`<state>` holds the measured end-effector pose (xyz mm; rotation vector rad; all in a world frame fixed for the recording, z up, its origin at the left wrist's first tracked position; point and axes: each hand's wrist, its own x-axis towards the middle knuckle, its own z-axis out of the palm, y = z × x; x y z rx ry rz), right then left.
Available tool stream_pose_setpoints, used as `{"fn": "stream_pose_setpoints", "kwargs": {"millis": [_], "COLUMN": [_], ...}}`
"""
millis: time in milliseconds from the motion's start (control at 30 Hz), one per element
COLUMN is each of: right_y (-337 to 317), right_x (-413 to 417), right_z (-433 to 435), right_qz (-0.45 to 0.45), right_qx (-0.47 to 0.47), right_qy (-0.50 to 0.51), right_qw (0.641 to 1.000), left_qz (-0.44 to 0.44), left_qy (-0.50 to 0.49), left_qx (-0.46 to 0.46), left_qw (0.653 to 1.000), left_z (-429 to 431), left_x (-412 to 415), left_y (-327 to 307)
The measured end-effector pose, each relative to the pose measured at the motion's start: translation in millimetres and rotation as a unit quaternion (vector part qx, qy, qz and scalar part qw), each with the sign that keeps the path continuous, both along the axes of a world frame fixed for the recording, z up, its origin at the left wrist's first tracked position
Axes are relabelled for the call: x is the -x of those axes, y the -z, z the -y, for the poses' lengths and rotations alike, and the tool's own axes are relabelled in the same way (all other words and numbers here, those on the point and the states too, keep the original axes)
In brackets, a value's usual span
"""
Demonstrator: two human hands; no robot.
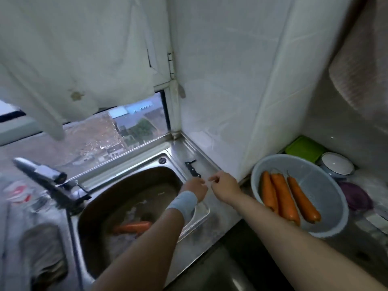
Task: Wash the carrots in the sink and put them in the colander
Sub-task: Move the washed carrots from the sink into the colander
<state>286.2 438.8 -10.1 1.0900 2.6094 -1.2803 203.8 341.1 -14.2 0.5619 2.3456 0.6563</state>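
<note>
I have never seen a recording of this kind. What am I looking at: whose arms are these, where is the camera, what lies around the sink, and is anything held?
There is no machine here. A person wears one wide camera on the head, so you look down along their own two arms. The left hand, with a pale band on its wrist, is over the right edge of the sink. Its fingers are hidden, so I cannot tell if it holds anything. The right hand beside it looks empty. A black-handled knife lies on the steel ledge just beyond them. One carrot lies in the sink's water. Three carrots lie in the colander on the right.
</note>
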Motion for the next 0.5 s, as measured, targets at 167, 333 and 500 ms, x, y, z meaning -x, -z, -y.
{"fn": "stream_pose_setpoints", "kwargs": {"millis": [167,333,500], "right_y": [35,87,151], "right_x": [63,108,148], "right_z": [95,153,175], "right_qz": [0.029,0.098,0.164], "right_qx": [0.039,0.042,0.031], "right_qy": [-0.078,-0.154,-0.235], "right_qw": [0.996,0.982,0.958], "left_qz": [0.016,0.077,0.103], "left_qy": [-0.05,-0.141,-0.184], "left_qx": [0.033,0.051,0.081], "left_qw": [0.998,0.986,0.974], "left_z": [106,180,209], "left_x": [62,93,116], "left_y": [45,89,137]}}
